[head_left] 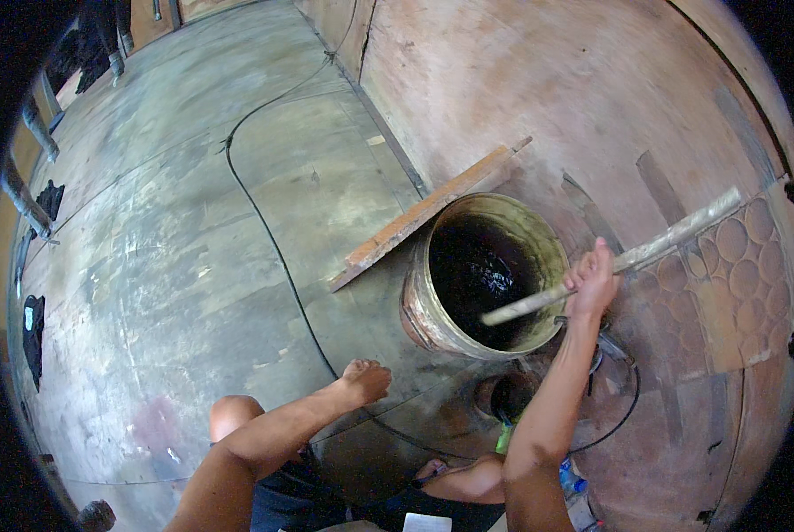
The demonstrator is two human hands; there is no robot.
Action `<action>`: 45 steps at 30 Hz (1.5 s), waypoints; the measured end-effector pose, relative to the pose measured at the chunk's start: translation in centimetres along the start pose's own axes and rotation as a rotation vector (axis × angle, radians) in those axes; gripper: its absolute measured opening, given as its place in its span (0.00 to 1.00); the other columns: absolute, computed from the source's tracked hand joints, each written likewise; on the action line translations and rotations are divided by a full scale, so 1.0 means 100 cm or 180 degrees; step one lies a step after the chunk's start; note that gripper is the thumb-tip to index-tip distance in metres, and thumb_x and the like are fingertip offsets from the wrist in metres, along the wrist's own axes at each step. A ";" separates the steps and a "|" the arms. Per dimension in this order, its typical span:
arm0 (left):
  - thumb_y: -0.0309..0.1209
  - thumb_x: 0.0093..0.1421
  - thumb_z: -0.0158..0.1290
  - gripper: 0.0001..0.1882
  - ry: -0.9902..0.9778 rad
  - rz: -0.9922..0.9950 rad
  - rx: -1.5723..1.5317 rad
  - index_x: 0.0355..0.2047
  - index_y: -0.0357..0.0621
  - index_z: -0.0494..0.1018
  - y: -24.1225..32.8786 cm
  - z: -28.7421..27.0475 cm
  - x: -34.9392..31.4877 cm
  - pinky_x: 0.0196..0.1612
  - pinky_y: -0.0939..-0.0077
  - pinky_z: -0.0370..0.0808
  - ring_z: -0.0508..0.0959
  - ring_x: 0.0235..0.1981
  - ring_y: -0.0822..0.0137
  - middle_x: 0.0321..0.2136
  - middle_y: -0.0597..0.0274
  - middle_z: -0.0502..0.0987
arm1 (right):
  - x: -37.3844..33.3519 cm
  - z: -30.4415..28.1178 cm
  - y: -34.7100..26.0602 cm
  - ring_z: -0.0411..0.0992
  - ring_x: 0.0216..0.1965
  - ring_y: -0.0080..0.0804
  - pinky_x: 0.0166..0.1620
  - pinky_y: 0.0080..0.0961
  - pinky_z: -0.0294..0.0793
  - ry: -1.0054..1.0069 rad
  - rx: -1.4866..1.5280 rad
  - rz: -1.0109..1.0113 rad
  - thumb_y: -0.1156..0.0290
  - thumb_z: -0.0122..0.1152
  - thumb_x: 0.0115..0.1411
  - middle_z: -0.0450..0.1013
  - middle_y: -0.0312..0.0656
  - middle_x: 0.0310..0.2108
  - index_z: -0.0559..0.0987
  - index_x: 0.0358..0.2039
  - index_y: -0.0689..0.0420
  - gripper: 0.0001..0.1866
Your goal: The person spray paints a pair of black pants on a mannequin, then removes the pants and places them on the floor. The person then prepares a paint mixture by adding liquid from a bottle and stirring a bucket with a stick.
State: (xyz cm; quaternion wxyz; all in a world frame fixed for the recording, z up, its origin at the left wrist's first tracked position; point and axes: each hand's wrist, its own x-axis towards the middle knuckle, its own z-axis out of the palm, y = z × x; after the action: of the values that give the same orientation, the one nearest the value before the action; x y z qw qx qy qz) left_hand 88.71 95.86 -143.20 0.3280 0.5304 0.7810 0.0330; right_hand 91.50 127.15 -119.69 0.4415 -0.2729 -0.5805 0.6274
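My right hand is wrapped round a pale wooden stick, which slants across the right rim of a large dirty bucket. The stick's lower end reaches inside the bucket's mouth, over dark liquid with a shiny patch; whether the tip touches the liquid I cannot tell. To the left of the bucket hovers my left hand, fingers curled in, with no object visible in it. The bucket stands upright.
A wooden plank lies behind the bucket. A black cable winds across the stained floor. Near my right forearm are a small dark pot and a blue plastic item. At the far right is a panel with round marks.
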 end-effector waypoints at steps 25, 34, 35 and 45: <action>0.46 0.59 0.60 0.22 -0.0319 -0.0164 0.0006 0.44 0.40 0.78 0.003 -0.008 0.007 0.46 0.53 0.80 0.82 0.45 0.46 0.41 0.44 0.81 | -0.004 -0.001 0.028 0.50 0.10 0.21 0.15 0.24 0.51 0.0433 0.1023 -0.0236 0.63 0.58 0.65 0.51 0.29 0.11 0.59 0.15 0.48 0.24; 0.47 0.58 0.60 0.22 -0.0084 -0.0146 0.0071 0.43 0.41 0.78 0.004 -0.005 0.004 0.45 0.54 0.80 0.82 0.45 0.47 0.41 0.45 0.81 | -0.006 0.006 0.013 0.52 0.11 0.18 0.15 0.22 0.51 0.0566 0.0057 -0.0860 0.64 0.58 0.66 0.53 0.27 0.12 0.62 0.18 0.50 0.21; 0.47 0.58 0.60 0.22 -0.0137 -0.0150 0.0081 0.43 0.41 0.79 0.004 -0.005 0.005 0.45 0.54 0.80 0.82 0.45 0.47 0.41 0.45 0.81 | -0.009 0.010 0.021 0.53 0.12 0.18 0.15 0.23 0.52 0.0616 0.0253 -0.0991 0.65 0.58 0.66 0.53 0.28 0.12 0.62 0.18 0.50 0.21; 0.47 0.58 0.60 0.22 -0.0107 -0.0096 0.0038 0.43 0.41 0.79 0.002 -0.002 0.003 0.46 0.54 0.79 0.82 0.46 0.47 0.41 0.45 0.81 | -0.009 -0.002 -0.002 0.51 0.10 0.18 0.15 0.24 0.51 0.0156 -0.0405 -0.0516 0.61 0.58 0.66 0.52 0.27 0.11 0.60 0.16 0.49 0.23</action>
State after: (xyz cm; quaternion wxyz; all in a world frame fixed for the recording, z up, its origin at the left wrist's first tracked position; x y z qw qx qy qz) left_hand 88.65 96.27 -143.09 0.3384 0.5210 0.7834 0.0144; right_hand 92.18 126.42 -119.71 0.4866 -0.2678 -0.6284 0.5446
